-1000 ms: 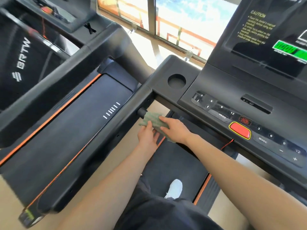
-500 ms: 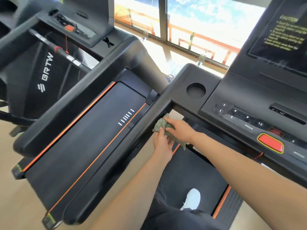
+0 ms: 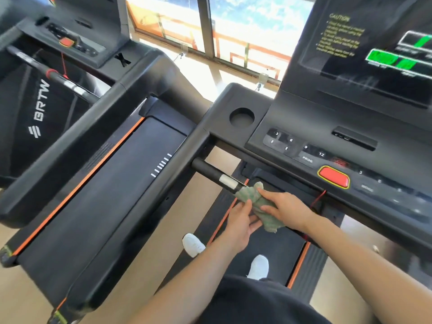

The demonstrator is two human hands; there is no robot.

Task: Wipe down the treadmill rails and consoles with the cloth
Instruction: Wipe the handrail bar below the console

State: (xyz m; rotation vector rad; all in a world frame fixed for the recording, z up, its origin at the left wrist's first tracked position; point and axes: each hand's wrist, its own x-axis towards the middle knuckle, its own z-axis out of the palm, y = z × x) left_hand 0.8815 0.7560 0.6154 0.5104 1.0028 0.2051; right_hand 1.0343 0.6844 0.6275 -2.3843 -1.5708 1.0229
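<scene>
Cloth (image 3: 259,204): green, bunched, wrapped over the handlebar between both hands, just below the console's front edge
Cloth axis: long, running from upper left on the bar down to lower right, with a loose tail hanging at the lower right end
Handlebar (image 3: 210,171): black and round, long axis slanting from the side rail (image 3: 163,206) at upper left toward the hands at lower right
Silver patch (image 3: 228,181): bare on the bar, just left of the cloth
Left hand (image 3: 240,223): palm up below the bar, thumb pressed against the cloth, fingers loosely curled under its tail
Right hand (image 3: 285,208): on top, pointing left, fingers and thumb closed over the cloth and the bar inside it
Console (image 3: 304,127): above the hands, red button (image 3: 333,177) up and right of the right hand, cup holder (image 3: 242,117) at the left corner
Shoes (image 3: 193,244): white, below the hands
Cloth against half a second ago: then tucked at the bar's root against the side rail, now further along the bar toward the right
Bar against half a second ago: then hidden by cloth and hands, now a black stretch and the silver patch uncovered
Hands against half a second ago: same grip, left below and right above
</scene>
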